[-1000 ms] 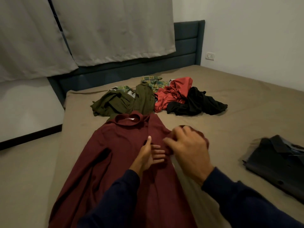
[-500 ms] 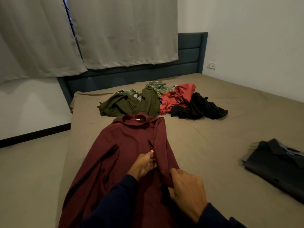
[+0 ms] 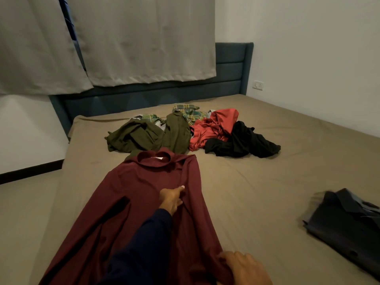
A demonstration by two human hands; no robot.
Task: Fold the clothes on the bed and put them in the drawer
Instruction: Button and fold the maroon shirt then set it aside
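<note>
On tan bed [image 3: 267, 192]: left hand [image 3: 171, 199] presses maroon shirt [image 3: 127, 212], right hand [image 3: 244, 268] pinches hem.

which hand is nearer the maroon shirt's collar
Left. The left hand rests mid-shirt below the collar; the right hand is at the maroon shirt's lower right edge, far nearer the camera.

Grey curtains [image 3: 141, 40] hang across the far wall, their hems ending just above a dark blue padded headboard [image 3: 230, 68]. A thin strip of blue shows in the gap between the two curtain panels. The side wall [image 3: 308, 38] is plain white, with a white socket [image 3: 258, 85] low down near the headboard's corner. Below the curtains on the other side is white wall with a dark skirting board [image 3: 30, 171]. The light is dim and even.
</note>
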